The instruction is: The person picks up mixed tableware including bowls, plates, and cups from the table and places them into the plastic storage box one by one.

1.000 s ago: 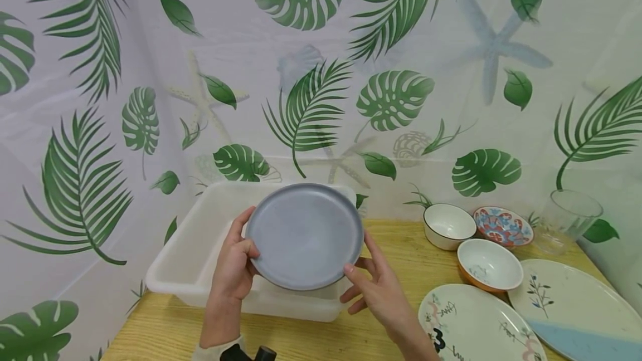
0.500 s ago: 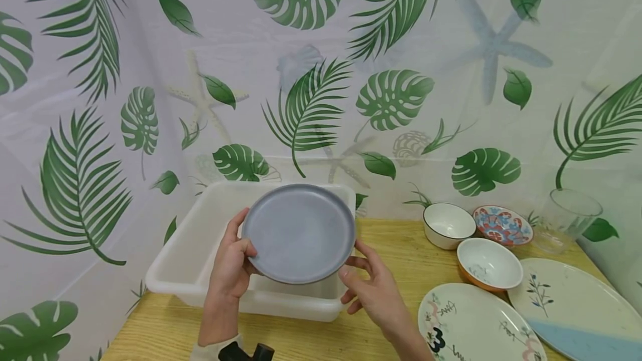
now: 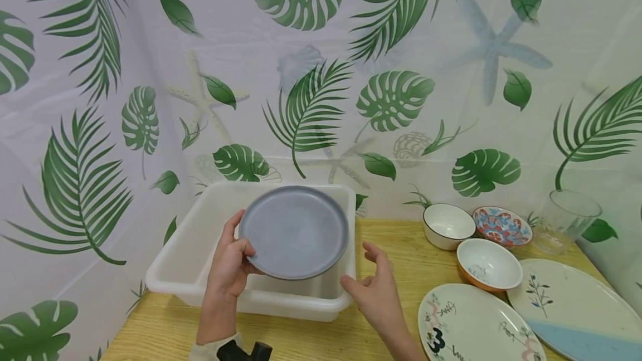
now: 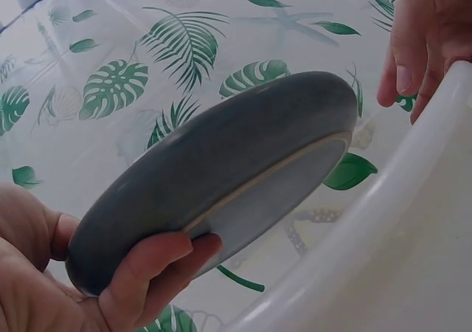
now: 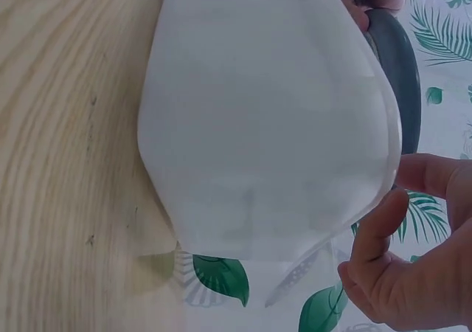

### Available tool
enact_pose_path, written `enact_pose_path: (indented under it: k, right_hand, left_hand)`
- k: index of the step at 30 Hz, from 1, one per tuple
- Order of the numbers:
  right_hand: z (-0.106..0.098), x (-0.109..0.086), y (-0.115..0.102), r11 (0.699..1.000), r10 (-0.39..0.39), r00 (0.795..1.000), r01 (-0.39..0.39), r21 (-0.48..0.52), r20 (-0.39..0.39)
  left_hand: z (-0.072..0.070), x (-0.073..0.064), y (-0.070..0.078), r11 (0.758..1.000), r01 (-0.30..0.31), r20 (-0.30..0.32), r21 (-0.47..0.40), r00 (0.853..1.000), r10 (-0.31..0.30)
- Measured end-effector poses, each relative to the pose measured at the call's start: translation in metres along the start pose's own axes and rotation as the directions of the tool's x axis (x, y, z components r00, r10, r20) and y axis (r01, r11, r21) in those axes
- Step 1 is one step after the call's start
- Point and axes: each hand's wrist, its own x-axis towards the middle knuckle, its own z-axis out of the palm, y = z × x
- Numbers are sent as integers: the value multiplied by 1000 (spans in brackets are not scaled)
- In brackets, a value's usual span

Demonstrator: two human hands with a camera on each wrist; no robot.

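Note:
A round grey plate is tilted above the white plastic basin. My left hand grips its left edge, thumb on the upper face. In the left wrist view the fingers curl under the plate's underside. To the right of the plate, apart from it, my right hand is held with loosely bent fingers and nothing between them. It is beside the basin's right rim; in the right wrist view I cannot tell whether its fingertips touch that rim.
On the wooden table to the right are a white bowl, a patterned bowl, an orange-sided bowl and a clear cup. Two large decorated plates, a floral plate and a blue-edged plate, lie in front.
My right hand has let go of the plate's right edge and stands apart from it. With the left hand, the plate has shifted slightly to the left.

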Motion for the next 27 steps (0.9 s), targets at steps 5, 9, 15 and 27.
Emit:
enact_pose_path:
  k: [5, 9, 15, 27]
  right_hand:
    - [4, 2, 7, 999, -37, 999, 36, -36, -34]
    - [8, 3, 9, 999, -40, 999, 40, -24, -18]
    - [14, 3, 12, 999, -49, 999, 48, -13, -6]
    - [24, -1, 17, 992, -124, 992, 125, -36, 22]
  left_hand:
    - [-2, 1, 0, 1000, 11, -15, -2, 1000, -11]
    - [-4, 3, -1, 1000, 11, -22, -2, 1000, -11]
    - [-6, 6, -3, 1000, 16, -36, -4, 999, -16]
    - [-12, 12, -8, 999, 22, -63, -23, 998, -24]
